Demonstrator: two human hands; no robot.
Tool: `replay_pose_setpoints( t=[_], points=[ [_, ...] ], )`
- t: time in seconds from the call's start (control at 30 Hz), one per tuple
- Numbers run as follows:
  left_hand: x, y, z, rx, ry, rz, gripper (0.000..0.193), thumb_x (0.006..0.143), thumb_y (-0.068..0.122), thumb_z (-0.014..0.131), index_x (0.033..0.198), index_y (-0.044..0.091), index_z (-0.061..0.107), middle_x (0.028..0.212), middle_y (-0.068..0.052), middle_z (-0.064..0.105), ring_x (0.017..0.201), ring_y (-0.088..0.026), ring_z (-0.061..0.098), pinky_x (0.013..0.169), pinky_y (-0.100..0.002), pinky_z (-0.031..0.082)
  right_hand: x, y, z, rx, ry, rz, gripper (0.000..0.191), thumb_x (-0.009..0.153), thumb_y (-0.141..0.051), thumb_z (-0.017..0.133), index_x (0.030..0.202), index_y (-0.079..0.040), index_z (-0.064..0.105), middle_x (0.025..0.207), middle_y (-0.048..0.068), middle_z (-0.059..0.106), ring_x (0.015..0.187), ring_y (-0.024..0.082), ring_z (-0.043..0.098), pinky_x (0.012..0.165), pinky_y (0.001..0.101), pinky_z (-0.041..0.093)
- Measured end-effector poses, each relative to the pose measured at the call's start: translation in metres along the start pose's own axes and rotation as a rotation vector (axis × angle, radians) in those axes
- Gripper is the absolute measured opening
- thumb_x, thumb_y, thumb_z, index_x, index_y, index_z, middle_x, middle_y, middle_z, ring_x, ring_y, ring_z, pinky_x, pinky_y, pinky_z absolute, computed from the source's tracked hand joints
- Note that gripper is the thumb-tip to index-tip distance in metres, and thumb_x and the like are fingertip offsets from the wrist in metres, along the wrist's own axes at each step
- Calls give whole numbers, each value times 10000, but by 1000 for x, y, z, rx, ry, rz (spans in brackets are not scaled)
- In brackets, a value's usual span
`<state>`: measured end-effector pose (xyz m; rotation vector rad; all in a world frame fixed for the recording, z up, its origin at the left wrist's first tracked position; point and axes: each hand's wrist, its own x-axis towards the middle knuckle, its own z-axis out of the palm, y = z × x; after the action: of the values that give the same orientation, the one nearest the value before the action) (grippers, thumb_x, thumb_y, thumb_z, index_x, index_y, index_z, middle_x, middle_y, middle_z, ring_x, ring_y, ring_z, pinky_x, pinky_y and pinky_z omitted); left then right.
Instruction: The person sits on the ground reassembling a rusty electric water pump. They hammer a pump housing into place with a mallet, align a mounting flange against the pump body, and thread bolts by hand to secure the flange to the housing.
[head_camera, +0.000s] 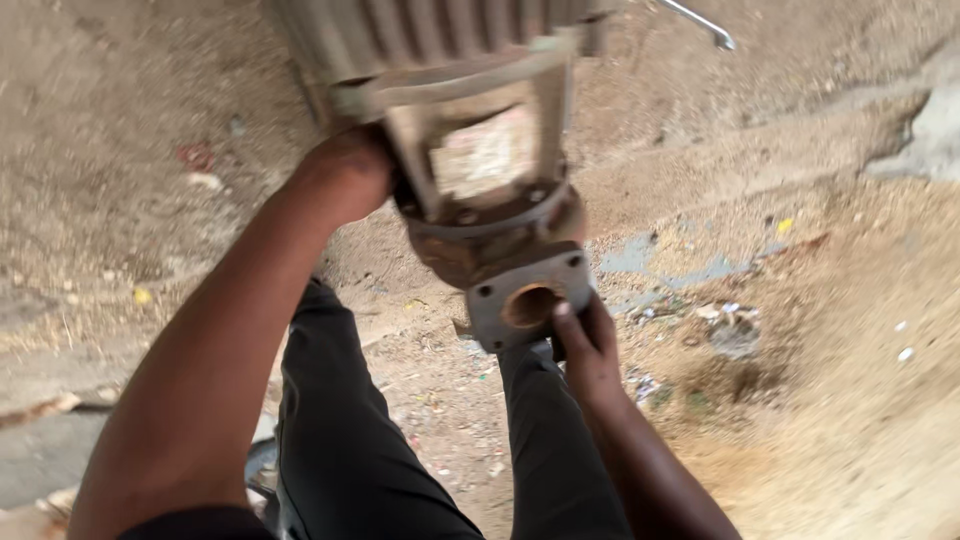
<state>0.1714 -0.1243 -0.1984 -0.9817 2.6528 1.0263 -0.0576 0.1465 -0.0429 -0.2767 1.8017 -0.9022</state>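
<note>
A heavy grey motor pump (470, 130) with a ribbed casing hangs in front of me above the dirt ground. Its rusty lower body ends in a square grey flange (527, 300) with a round rusty opening and bolt holes at the corners. My left hand (345, 175) grips the pump's left side under the ribbed casing. Beneath the flange, my right hand (588, 345) holds its lower right edge, thumb on the flange face. Both of my legs in dark trousers (340, 420) show below the pump.
Sandy dirt ground (820, 400) with small litter, pebbles and scraps lies all around. A grey patch of concrete (40, 455) sits at the lower left. A thin metal rod (700, 22) pokes in at the top right.
</note>
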Motion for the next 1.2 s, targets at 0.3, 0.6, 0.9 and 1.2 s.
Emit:
replay_pose_setpoints(
  t=[0.3,0.6,0.9,1.2],
  points=[
    [20,21,-16,-211,-119,-285,515,980,358,601,1413,79,591,1417,-227,588,1261,-376,577,1031,-452,463,4,-9,10,75,-143,-218,334,1080,-245,602,1268,27,556,1022,4,667,878,59,569,745,242,469],
    [18,36,-25,-141,-249,-331,512,940,282,647,1422,117,590,1440,-163,608,1270,-317,609,1073,-405,477,1,-23,4,-143,-104,-36,327,1027,-305,655,1096,12,612,763,52,630,625,80,549,542,277,473],
    [10,1,-14,-106,-325,-168,420,960,157,615,1372,73,624,1328,-220,654,1155,-366,662,1049,-465,498,6,1,-8,-69,-163,-129,311,1028,-238,648,1182,31,625,866,37,638,747,81,548,650,262,482],
    [-6,3,17,98,-94,-281,212,905,300,712,962,109,784,991,-145,761,923,-339,724,741,-488,576,16,-16,-14,-367,-179,-451,405,1054,-301,643,1257,41,563,988,84,663,883,131,607,778,278,513]
  ],
)
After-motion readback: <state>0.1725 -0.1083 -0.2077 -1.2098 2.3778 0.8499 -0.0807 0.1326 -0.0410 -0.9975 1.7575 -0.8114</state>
